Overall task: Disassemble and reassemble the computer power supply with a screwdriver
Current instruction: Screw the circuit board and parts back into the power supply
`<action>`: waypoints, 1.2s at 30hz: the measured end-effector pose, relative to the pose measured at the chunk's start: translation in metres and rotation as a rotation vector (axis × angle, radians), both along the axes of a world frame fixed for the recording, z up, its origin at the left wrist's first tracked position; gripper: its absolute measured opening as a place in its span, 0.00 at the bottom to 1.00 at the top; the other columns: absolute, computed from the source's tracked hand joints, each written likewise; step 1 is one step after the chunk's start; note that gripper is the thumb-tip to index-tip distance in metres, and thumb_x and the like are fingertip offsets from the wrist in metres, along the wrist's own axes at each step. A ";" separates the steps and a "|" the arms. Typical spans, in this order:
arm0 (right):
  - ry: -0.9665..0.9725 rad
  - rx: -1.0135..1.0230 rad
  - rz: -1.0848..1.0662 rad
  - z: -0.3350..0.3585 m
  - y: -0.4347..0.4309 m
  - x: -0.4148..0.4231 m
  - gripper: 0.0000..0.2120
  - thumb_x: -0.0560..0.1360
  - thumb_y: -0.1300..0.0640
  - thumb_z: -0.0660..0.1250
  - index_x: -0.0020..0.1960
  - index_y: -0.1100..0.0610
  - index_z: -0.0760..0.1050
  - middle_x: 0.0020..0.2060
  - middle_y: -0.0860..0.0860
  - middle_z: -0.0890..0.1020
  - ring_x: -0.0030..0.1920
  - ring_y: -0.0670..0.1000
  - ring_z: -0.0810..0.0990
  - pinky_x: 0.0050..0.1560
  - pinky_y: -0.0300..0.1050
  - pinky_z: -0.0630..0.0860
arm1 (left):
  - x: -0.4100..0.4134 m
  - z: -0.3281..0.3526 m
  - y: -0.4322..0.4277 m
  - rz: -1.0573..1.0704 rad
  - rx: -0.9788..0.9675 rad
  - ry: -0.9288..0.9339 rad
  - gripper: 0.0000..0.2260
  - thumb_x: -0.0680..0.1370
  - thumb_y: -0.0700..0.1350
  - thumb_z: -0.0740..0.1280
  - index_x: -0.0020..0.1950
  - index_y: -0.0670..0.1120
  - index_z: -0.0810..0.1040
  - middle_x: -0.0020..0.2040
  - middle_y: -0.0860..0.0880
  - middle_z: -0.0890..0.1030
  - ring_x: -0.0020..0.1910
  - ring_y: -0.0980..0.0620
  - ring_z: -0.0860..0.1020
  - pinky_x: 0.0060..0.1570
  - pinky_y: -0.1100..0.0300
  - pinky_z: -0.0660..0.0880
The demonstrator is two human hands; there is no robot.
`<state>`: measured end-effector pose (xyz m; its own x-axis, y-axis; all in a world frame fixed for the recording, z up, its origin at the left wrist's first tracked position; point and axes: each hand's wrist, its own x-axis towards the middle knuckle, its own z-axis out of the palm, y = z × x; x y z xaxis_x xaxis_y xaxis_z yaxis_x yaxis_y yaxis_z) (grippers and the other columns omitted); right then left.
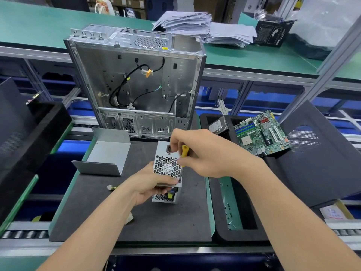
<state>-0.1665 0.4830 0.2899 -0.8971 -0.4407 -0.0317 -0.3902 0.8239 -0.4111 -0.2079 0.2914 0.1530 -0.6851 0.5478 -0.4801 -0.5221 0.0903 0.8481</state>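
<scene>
While the L hand (152, 184) grips the PSU (167, 169) at its 7 o'clock corner, the R hand (203, 153) curls round a yellow-handled screwdriver (184, 151) at the unit's 2 o'clock.
PSU: mat (97, 202) centre, fan grille to camera.
Cover (107, 153): off, 10 o'clock.
Case (136, 85): upright, open, 12 o'clock.
Mobo (261, 133): on foam tray (220, 222), 2 o'clock.

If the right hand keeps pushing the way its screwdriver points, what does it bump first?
Probably the grey metal power supply box: the right hand aims its yellow-handled screwdriver down at the box's corner, though depth is unclear.
</scene>
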 end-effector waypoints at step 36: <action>0.269 0.178 -0.208 -0.007 -0.015 -0.002 0.24 0.78 0.33 0.67 0.46 0.54 0.69 0.30 0.47 0.72 0.33 0.52 0.72 0.30 0.47 0.63 | -0.003 -0.005 0.001 0.034 -0.037 -0.011 0.30 0.67 0.35 0.81 0.65 0.47 0.73 0.45 0.46 0.86 0.39 0.50 0.83 0.36 0.60 0.79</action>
<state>-0.1682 0.4683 0.2825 -0.9534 -0.2576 0.1572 -0.2820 0.9459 -0.1602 -0.2106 0.2926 0.1479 -0.6974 0.5059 -0.5076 -0.5349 0.1038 0.8385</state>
